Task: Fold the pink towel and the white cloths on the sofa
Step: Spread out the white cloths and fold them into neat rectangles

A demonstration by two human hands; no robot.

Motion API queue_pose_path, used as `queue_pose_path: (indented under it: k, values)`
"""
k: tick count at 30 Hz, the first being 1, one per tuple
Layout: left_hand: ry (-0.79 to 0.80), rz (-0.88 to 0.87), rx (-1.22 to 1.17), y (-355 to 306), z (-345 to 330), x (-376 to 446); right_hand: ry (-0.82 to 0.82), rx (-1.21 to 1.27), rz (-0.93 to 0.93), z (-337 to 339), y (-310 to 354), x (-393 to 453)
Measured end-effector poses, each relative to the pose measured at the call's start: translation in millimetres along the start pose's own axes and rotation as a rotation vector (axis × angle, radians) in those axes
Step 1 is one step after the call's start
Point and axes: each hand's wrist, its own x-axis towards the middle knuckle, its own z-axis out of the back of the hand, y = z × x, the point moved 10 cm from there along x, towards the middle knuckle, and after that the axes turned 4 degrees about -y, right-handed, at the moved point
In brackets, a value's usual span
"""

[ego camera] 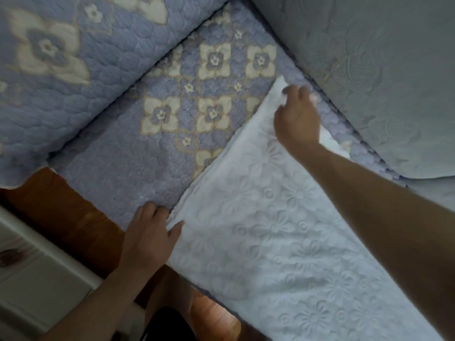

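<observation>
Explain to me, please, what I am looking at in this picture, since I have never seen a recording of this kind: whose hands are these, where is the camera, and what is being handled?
There is no machine here. A person wears a wide-angle camera on the head, so this single view looks down along their own bare arms. Below them is a sofa seat with a quilted blue cover patterned with cream flowers. A white cloth with an embossed flower pattern lies spread flat on it. The left hand rests on the cloth's near corner at the seat's front edge, fingers fairly straight. The right hand reaches to the far corner and pinches it, lifting it slightly. A grey cushion sits at the upper right. No pink towel is in view.
</observation>
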Motion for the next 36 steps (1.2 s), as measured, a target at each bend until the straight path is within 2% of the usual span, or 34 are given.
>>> queue_pose_path:
  k: [2,3,6,10,13,15,17,20,25,28,31,36]
  values:
    - [0.068,0.065,-0.097,2,-3,-1,0.269,0.157,-0.200,-31,0,-38]
    - [0.117,0.095,-0.162,2,-6,-3,0.298,0.223,-0.304,-40,-2,-45]
    - [0.236,0.108,-0.271,1,-14,-11,0.257,0.301,-0.498,-47,4,-25]
    - [0.303,0.058,-0.362,-8,-14,-16,0.284,0.404,-0.635,-72,-5,3]
    - [0.483,0.070,-0.496,-45,-10,-28,0.240,0.509,-0.676,-64,-27,-4]
    - [0.579,0.016,-0.563,-88,-4,-43,0.224,0.621,-0.764,-43,-56,-19]
    - [0.656,-0.063,-0.567,-136,-7,-65,0.213,0.782,-0.896,-10,-98,-45]
    - [0.822,-0.171,-0.528,-217,-39,-113,0.138,0.922,-0.959,60,-186,-91]
    - [1.051,-0.325,-0.428,-347,-126,-230,0.181,0.670,-1.004,158,-360,-200]
    - [1.078,-0.342,-0.367,-411,-185,-297,0.082,0.694,-1.026,185,-465,-258]
    - [1.083,-0.271,-0.327,-463,-244,-359,0.077,0.681,-0.992,187,-556,-316]
    - [0.964,-0.149,-0.271,-528,-324,-443,0.014,0.650,-0.921,193,-693,-404]
